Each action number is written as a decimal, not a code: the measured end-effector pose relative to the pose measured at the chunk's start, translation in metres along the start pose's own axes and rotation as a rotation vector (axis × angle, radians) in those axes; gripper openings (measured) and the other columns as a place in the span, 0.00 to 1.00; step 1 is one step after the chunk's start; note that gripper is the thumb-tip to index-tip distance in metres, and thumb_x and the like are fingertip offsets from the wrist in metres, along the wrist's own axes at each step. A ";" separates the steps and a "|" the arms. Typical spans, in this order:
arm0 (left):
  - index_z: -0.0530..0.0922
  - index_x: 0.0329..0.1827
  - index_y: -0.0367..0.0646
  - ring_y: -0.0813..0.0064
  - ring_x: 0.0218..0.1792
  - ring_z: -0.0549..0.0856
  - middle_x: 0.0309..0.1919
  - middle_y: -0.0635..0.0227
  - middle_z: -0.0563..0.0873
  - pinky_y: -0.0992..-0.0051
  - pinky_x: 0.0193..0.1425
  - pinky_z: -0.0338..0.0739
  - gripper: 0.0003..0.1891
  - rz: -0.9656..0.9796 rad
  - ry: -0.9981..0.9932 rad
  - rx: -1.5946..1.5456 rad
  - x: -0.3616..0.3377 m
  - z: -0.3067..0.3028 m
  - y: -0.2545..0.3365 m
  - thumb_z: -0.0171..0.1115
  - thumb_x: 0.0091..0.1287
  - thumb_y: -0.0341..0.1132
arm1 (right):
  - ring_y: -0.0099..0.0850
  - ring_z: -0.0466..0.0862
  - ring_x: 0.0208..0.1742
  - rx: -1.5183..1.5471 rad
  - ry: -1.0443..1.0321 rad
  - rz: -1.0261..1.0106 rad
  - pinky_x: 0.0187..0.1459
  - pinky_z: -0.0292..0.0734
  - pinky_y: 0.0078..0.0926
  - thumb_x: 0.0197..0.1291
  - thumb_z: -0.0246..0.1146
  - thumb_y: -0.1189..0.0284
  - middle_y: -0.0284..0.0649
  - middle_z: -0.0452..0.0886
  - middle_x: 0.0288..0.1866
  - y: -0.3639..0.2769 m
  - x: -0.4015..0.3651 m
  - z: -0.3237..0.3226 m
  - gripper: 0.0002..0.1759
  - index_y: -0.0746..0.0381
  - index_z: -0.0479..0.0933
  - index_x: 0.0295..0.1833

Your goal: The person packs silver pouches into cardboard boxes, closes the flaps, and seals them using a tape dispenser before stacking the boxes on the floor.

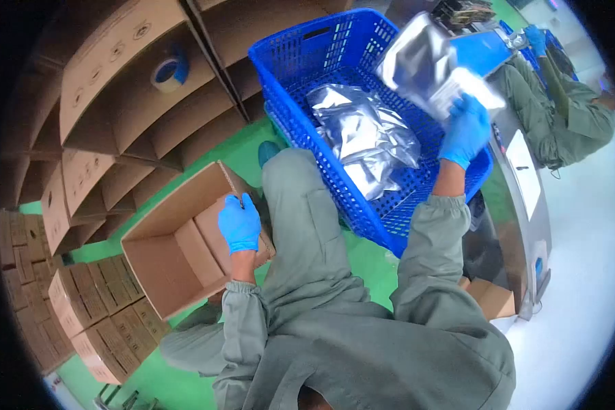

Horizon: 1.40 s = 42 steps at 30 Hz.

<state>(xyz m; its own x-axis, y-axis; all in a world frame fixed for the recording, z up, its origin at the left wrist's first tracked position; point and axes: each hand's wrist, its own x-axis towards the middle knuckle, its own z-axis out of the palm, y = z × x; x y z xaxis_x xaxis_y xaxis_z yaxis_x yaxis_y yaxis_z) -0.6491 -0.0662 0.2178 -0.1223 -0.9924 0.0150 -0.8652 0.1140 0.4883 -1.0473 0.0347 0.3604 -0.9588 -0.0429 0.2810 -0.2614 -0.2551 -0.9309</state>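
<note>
Stacked closed cartons (109, 318) stand at left, a co-worker (572, 113) in green at right.

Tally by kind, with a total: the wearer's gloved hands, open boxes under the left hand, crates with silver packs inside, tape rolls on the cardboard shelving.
Gloved hands: 2 (left hand, right hand)
Open cardboard box: 1
Blue crate: 1
Tape roll: 1
Total: 5
Silver packs left out: overlap and blur prevent a sure count.

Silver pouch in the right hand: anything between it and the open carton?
Yes: between the silver pouch and the carton stand the blue crate's side wall and a bent leg; the left hand grips the carton's facing rim.
</note>
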 end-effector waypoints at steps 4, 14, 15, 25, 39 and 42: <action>0.80 0.34 0.39 0.49 0.30 0.86 0.25 0.51 0.85 0.54 0.35 0.78 0.18 -0.013 0.007 -0.040 -0.008 -0.009 0.012 0.60 0.69 0.48 | 0.38 0.84 0.35 -0.695 0.233 0.012 0.41 0.76 0.39 0.60 0.58 0.63 0.45 0.87 0.36 0.108 0.081 -0.094 0.21 0.73 0.82 0.42; 0.61 0.75 0.45 0.47 0.65 0.74 0.69 0.53 0.72 0.53 0.65 0.71 0.48 -0.476 0.370 0.697 -0.030 -0.149 -0.198 0.75 0.54 0.52 | 0.46 0.75 0.62 -0.608 -0.878 0.763 0.62 0.69 0.57 0.52 0.60 0.34 0.45 0.75 0.66 0.197 0.001 -0.091 0.47 0.51 0.66 0.72; 0.64 0.73 0.42 0.49 0.62 0.78 0.67 0.53 0.75 0.55 0.62 0.75 0.44 -0.551 0.280 0.537 -0.034 -0.156 -0.223 0.74 0.56 0.52 | 0.42 0.76 0.62 -0.597 -0.967 0.610 0.62 0.71 0.52 0.56 0.61 0.41 0.44 0.75 0.65 0.242 0.019 -0.111 0.42 0.52 0.67 0.71; 0.74 0.63 0.31 0.60 0.58 0.83 0.56 0.48 0.83 0.66 0.63 0.73 0.28 -0.406 0.138 -0.380 -0.061 -0.145 -0.294 0.51 0.76 0.50 | 0.30 0.78 0.51 -0.722 -0.806 -0.121 0.55 0.75 0.31 0.55 0.72 0.64 0.41 0.79 0.53 0.106 0.097 0.051 0.35 0.75 0.72 0.63; 0.74 0.64 0.27 0.61 0.64 0.78 0.62 0.48 0.80 0.68 0.69 0.68 0.29 -0.512 0.137 -0.518 -0.054 -0.160 -0.264 0.47 0.77 0.48 | 0.35 0.86 0.37 -0.083 -1.907 -0.564 0.41 0.82 0.34 0.50 0.71 0.68 0.49 0.86 0.39 -0.087 -0.306 0.259 0.19 0.67 0.83 0.46; 0.72 0.66 0.27 0.61 0.65 0.77 0.64 0.54 0.78 0.67 0.71 0.67 0.26 -0.399 0.015 -0.451 -0.056 -0.148 -0.315 0.45 0.78 0.44 | 0.49 0.85 0.47 -0.267 -2.077 -0.557 0.49 0.80 0.43 0.45 0.71 0.65 0.52 0.85 0.45 -0.084 -0.396 0.201 0.23 0.62 0.82 0.49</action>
<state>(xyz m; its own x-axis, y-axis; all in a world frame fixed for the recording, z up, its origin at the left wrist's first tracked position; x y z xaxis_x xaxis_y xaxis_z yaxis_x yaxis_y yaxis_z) -0.2976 -0.0539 0.1922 0.1792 -0.9554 -0.2349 -0.5509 -0.2953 0.7806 -0.6232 -0.1208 0.3745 0.6171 -0.7836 0.0720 -0.5775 -0.5131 -0.6350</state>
